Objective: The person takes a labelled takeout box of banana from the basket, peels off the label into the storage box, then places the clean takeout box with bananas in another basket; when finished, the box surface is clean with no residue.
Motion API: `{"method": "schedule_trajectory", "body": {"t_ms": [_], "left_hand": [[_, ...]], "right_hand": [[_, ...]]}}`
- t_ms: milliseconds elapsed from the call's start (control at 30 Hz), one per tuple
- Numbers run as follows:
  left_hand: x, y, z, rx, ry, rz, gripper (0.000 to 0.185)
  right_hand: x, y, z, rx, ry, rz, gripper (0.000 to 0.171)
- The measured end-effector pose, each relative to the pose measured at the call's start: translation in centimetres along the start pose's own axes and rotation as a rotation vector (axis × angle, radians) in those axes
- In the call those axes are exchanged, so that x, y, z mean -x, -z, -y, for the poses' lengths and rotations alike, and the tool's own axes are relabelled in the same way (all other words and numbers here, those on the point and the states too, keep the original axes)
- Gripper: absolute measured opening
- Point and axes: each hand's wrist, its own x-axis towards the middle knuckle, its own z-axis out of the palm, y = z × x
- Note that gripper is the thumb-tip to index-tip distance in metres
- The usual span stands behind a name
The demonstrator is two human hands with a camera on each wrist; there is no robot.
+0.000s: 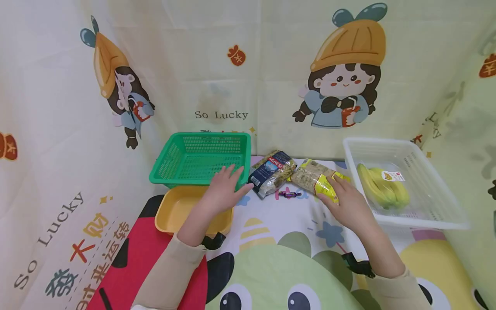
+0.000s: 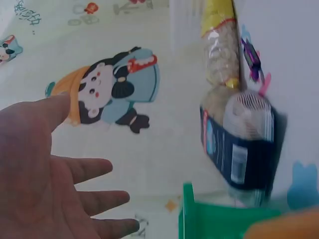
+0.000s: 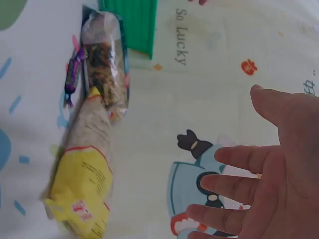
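Between the green basket (image 1: 166,160) on the left and the white basket (image 1: 434,189) on the right lie an AGNESI pasta pack (image 1: 273,172) and a yellow-labelled bag of pale dry food (image 1: 310,175), their near ends meeting, with a purple-wrapped candy (image 1: 289,194) just in front. The left hand (image 1: 222,189) hovers by the green basket's front corner, above the yellow tray (image 1: 170,211), fingers spread and empty; the right hand (image 1: 346,204) is over the bag's right end in the head view, its fingers also straight and holding nothing, and its wrist view shows it apart from the bag. Since the packs meet, pulling one could drag the other along. Both look soft and loosely filled, so a pinch at one end might let the contents slump and the pack slip. A low sweep could knock the small candy aside, and a dropped left forearm could shove the tray. Packaged bananas (image 1: 381,187) sit in the white basket. A cartoon-printed cloth covers the table (image 1: 279,228), and pale curtains (image 1: 279,107) bearing "So Lucky" and hatted figures enclose it.
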Motion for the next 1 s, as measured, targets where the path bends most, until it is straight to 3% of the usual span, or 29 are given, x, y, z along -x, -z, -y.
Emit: {"method": "schedule_trajectory", "body": {"t_ms": [300,600,1000], "left_hand": [[-5.5,-1.4,-5.7,0.286,-0.184,0.065,0.074],[-9.5,-3.4,-13.0,0.536,-0.163,0.166,0.065],[-11.9,-7.9,-21.6,0.828,-0.093,0.283,0.059]], "right_hand": [[0.8,3.1,-2.9,-0.156,-0.031,0.033,0.07],[0.7,5.9,-7.9,-0.174,-0.119,0.043,0.069],[-1.4,9.8,-16.4,-0.226,-0.284,0.152,0.082]]}}
